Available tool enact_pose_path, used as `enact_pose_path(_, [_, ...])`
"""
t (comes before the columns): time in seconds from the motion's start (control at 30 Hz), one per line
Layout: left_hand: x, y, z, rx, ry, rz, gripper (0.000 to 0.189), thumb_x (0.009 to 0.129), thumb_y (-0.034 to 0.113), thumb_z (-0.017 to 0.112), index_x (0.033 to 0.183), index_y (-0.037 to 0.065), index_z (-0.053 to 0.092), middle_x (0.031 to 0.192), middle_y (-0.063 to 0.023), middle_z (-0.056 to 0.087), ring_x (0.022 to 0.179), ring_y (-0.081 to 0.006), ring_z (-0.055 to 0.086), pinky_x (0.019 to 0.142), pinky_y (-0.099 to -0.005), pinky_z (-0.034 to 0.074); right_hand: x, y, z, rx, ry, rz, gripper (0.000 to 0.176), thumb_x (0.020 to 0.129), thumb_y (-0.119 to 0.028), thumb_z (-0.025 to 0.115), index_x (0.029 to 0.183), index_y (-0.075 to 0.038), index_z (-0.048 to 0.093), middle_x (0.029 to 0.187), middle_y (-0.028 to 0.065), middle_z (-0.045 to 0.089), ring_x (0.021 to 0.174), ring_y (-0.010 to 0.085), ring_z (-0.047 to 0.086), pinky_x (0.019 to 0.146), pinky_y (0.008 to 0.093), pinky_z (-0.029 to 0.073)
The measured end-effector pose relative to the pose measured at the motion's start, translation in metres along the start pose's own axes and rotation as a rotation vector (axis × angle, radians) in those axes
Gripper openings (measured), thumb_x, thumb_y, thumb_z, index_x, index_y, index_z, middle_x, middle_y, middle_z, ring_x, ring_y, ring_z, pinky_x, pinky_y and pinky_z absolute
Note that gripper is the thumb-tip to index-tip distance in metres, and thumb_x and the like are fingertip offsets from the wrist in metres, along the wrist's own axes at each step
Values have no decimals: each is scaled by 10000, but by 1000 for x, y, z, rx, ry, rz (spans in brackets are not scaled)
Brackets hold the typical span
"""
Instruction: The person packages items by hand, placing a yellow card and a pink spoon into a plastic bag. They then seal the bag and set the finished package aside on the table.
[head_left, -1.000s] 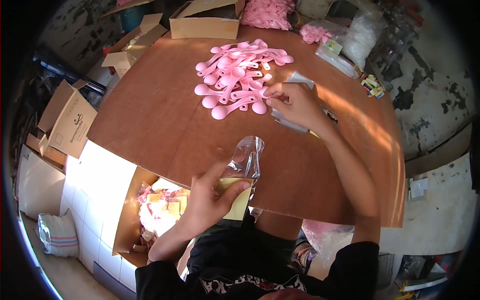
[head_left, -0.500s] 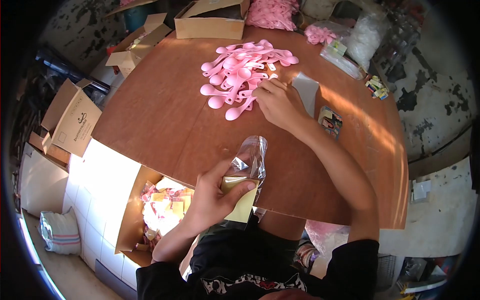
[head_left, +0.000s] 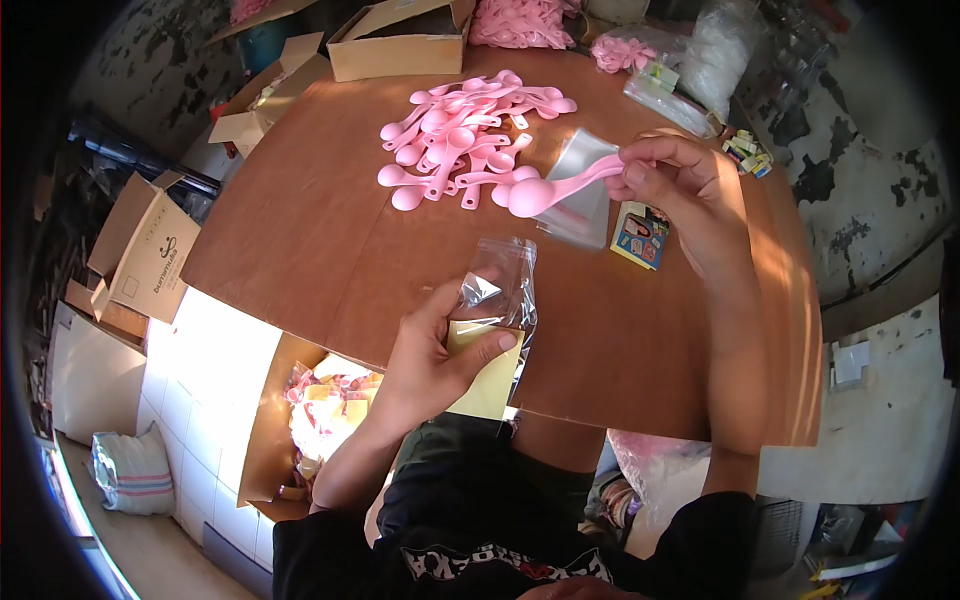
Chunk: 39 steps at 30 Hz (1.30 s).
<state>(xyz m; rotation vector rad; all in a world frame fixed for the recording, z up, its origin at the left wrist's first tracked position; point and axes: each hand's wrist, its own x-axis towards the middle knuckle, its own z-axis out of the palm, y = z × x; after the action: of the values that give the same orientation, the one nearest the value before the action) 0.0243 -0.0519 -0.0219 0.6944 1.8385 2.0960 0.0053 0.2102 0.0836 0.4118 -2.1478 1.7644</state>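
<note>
My left hand [head_left: 425, 350] grips a clear plastic bag [head_left: 512, 265] with a pale yellow card [head_left: 485, 385] inside, thumb pressed across the front. The bag's upper end points away from me, over the table's near part. In my right hand [head_left: 695, 195], fingers pinch the handle end of a pink measuring spoon [head_left: 535, 197]; its round bowl points left. Beyond it lies a loose pile of pink measuring spoons [head_left: 455, 142]. Below the spoon's handle is a stack of clear bags [head_left: 575, 222], and printed cards [head_left: 640, 237] lie near my right wrist.
The brown table [head_left: 300, 220] carries an open carton [head_left: 395, 50] and bags of pink pieces [head_left: 520, 22] at its far edge. Small yellow-green packs [head_left: 747, 153] lie far right. Below the near left edge, a cardboard box [head_left: 262, 420] holds filled packets.
My right hand has lifted from the pile and moved right, bringing a pink measuring spoon with it. My left hand still holds the bag and card. The view has shifted slightly.
</note>
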Motion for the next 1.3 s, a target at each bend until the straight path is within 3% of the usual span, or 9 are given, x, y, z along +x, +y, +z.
enact_pose_path(0.07, [3, -2, 3, 39, 2, 4, 569, 869, 2, 698, 1363, -45, 419, 1032, -117, 695, 954, -144, 663, 850, -269, 515, -3, -6, -7, 122, -13, 50, 173, 926, -92, 642, 1052, 27, 655, 953, 94, 696, 866, 193, 691, 787, 292, 569])
enact_pose_path(0.4, [5, 2, 16, 49, -67, 61, 592, 853, -12, 707, 1365, -40, 412, 1017, -105, 688, 996, -155, 653, 861, -288, 524, -4, -2, -9, 37, -84, -58, 188, 909, -19, 643, 1092, 20, 627, 1027, 71, 672, 858, 126, 675, 750, 250, 565])
enact_pose_path(0.5, [8, 0, 16, 88, -86, 86, 612, 846, -24, 709, 1374, -42, 402, 1061, -112, 670, 997, -160, 653, 875, -298, 522, -6, -4, -4, -2, -215, -7, 199, 903, -16, 651, 1092, 38, 619, 1011, 69, 669, 879, 122, 673, 739, 235, 556])
enact_pose_path(0.57, [8, -1, 16, 39, -45, 58, 613, 846, 23, 732, 1381, -33, 438, 1215, -123, 629, 1080, -146, 617, 953, -297, 465, -11, -9, 4, -10, -254, 68, 197, 895, 16, 646, 1085, 38, 600, 949, 73, 662, 863, 117, 663, 720, 240, 559])
enact_pose_path(0.8, [11, -3, 16, 249, -28, 204, 606, 850, 61, 739, 1375, -29, 449, 1232, -170, 628, 1082, -180, 640, 931, -307, 477, -19, -14, 29, -123, -136, -158, 180, 857, 66, 671, 1017, 40, 594, 896, 60, 654, 844, 100, 659, 699, 210, 535])
enact_pose_path(0.97, [10, -3, 17, 226, -6, 178, 592, 847, 86, 747, 1358, -26, 470, 1105, -161, 691, 1051, -191, 657, 890, -311, 496, -25, -19, 35, -111, -97, -129, 167, 847, 53, 693, 977, 42, 589, 877, 61, 658, 813, 98, 661, 683, 197, 526])
enact_pose_path(1.13, [10, 8, 18, 231, -24, 210, 586, 849, 85, 743, 1358, -22, 472, 1082, -155, 699, 1008, -184, 674, 849, -309, 516, -29, -19, 41, -87, -133, -122, 146, 836, 29, 712, 950, 26, 622, 881, 53, 669, 836, 92, 660, 704, 208, 521])
enact_pose_path(1.23, [10, 11, 21, 218, -12, 192, 597, 850, 73, 738, 1369, -17, 457, 1079, -154, 701, 984, -180, 683, 825, -302, 525, -29, -18, 45, -319, -174, -201, 105, 812, -17, 729, 893, 14, 670, 893, 76, 675, 801, 115, 664, 709, 251, 526])
enact_pose_path(1.3, [9, 12, 22, 198, -4, 190, 608, 851, 67, 735, 1379, -13, 445, 1072, -152, 703, 972, -179, 687, 819, -298, 528, -27, -7, 46, -438, -169, -430, 110, 796, -46, 739, 883, -6, 684, 876, 92, 681, 785, 153, 673, 706, 267, 516])
